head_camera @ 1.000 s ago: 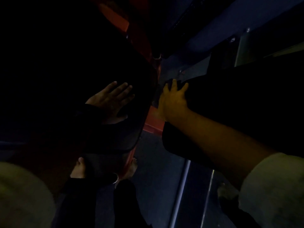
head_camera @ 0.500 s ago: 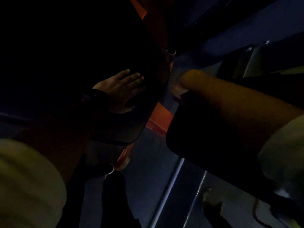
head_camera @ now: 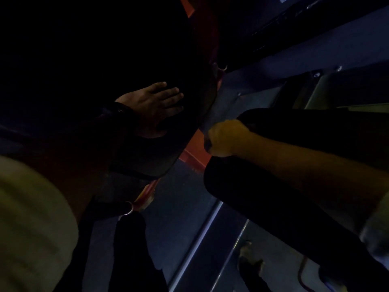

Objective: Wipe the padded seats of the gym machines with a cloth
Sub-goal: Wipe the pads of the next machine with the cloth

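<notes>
The scene is very dark. My left hand (head_camera: 153, 106) lies flat, fingers straight, on the black padded seat (head_camera: 160, 157) at the left. My right hand (head_camera: 225, 140) is curled into a fist at the near left edge of a second black pad (head_camera: 242, 197) on the right. Its fingers close round something dark that looks like a dark cloth (head_camera: 245, 115), but the cloth is hard to make out against the pad. My right forearm lies across that pad.
A red machine frame (head_camera: 191, 157) runs between the two pads, with a metal pull ring (head_camera: 223, 68) above and another (head_camera: 128, 209) below. A pale floor rail (head_camera: 202, 239) crosses the dark floor below. A foot (head_camera: 250, 256) stands at lower right.
My right hand went from flat on the right pad, slid along its edge, and is now bunched into a fist. My left hand has stayed flat on the left pad.
</notes>
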The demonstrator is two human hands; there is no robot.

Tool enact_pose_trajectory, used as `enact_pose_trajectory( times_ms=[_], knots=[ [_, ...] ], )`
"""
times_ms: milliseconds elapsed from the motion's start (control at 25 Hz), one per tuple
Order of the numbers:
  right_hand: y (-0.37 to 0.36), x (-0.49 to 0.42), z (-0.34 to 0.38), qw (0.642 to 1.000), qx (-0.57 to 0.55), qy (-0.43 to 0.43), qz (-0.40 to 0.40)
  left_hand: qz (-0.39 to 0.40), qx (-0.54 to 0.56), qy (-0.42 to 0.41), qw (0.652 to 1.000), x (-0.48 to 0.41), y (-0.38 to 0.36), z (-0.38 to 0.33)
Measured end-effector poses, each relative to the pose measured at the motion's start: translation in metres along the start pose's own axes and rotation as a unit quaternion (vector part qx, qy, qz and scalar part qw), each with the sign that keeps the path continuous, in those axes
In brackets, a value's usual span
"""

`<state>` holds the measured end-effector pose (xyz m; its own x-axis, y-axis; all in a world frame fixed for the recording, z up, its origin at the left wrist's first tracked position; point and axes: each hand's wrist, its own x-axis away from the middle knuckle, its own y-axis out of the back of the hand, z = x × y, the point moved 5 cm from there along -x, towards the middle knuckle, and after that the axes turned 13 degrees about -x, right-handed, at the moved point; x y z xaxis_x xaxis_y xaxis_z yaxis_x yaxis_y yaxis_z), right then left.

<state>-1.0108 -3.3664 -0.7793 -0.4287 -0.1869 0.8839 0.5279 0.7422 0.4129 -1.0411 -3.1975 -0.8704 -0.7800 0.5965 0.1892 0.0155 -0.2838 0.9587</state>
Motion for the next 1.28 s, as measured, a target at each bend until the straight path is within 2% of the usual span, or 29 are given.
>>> enact_pose_trajectory(
  times_ms=[120,160,240,320,360,440,520,640,680,720,760,840,920,1000,1040,1080,1160,1240,1280],
  knots=[
    [0.025,-0.009,-0.028,0.996,-0.036,-0.072,-0.049,0.004,-0.008,0.001,1.0,-0.001,-0.003,0.0],
    [0.026,-0.012,-0.03,0.996,-0.028,-0.069,-0.058,0.004,-0.01,0.001,1.0,-0.001,-0.004,-0.001],
    [0.012,-0.006,-0.003,1.0,-0.012,0.002,-0.027,0.003,-0.016,0.004,1.0,-0.002,-0.003,-0.001],
    [-0.016,0.01,0.028,0.995,-0.014,0.084,0.05,0.013,-0.012,0.003,1.0,0.0,-0.004,0.002],
    [-0.018,0.012,0.029,0.994,-0.02,0.091,0.056,0.014,-0.009,-0.001,1.0,0.001,-0.004,0.002],
    [0.002,-0.001,0.003,0.999,-0.045,0.022,0.003,0.009,-0.016,-0.004,1.0,0.0,-0.002,0.0],
    [0.01,-0.007,-0.005,0.999,-0.011,-0.004,-0.041,0.008,-0.029,-0.008,1.0,-0.001,-0.002,-0.002],
    [-0.022,0.012,0.045,0.991,0.032,0.129,0.025,0.015,-0.038,-0.012,0.999,-0.001,-0.003,-0.001],
    [-0.031,0.018,0.052,0.988,0.026,0.145,0.054,0.015,-0.034,-0.013,0.999,-0.001,-0.004,0.0],
    [-0.028,0.014,0.046,0.99,0.01,0.131,0.045,0.012,-0.028,-0.012,0.999,-0.001,-0.004,0.0],
    [-0.017,0.005,0.03,0.997,-0.007,0.081,0.016,0.006,-0.026,-0.009,1.0,-0.002,-0.004,0.0],
    [0.001,-0.008,0.009,0.999,0.009,0.023,-0.047,0.008,-0.032,-0.006,0.999,-0.001,-0.003,-0.001],
    [-0.002,0.0,0.026,0.996,0.035,0.069,-0.039,0.019,-0.034,-0.01,0.999,0.001,-0.001,-0.002],
    [-0.027,0.019,0.063,0.983,0.044,0.174,0.043,0.03,-0.034,-0.011,0.999,0.003,0.001,-0.001],
    [-0.028,0.02,0.066,0.98,0.041,0.182,0.07,0.029,-0.03,-0.012,0.999,0.003,0.0,0.0],
    [-0.022,0.012,0.056,0.985,0.022,0.158,0.064,0.022,-0.022,-0.011,0.999,0.003,0.001,0.0],
    [-0.001,-0.008,0.026,0.997,0.013,0.081,0.015,0.012,-0.009,-0.005,1.0,0.001,0.002,0.0],
    [0.001,-0.008,0.029,0.994,0.048,0.102,-0.002,0.015,-0.015,-0.003,1.0,-0.001,-0.002,-0.001],
    [-0.007,0.001,0.043,0.988,0.06,0.139,0.019,0.016,-0.019,-0.005,1.0,-0.002,-0.004,-0.001]
  ],
)
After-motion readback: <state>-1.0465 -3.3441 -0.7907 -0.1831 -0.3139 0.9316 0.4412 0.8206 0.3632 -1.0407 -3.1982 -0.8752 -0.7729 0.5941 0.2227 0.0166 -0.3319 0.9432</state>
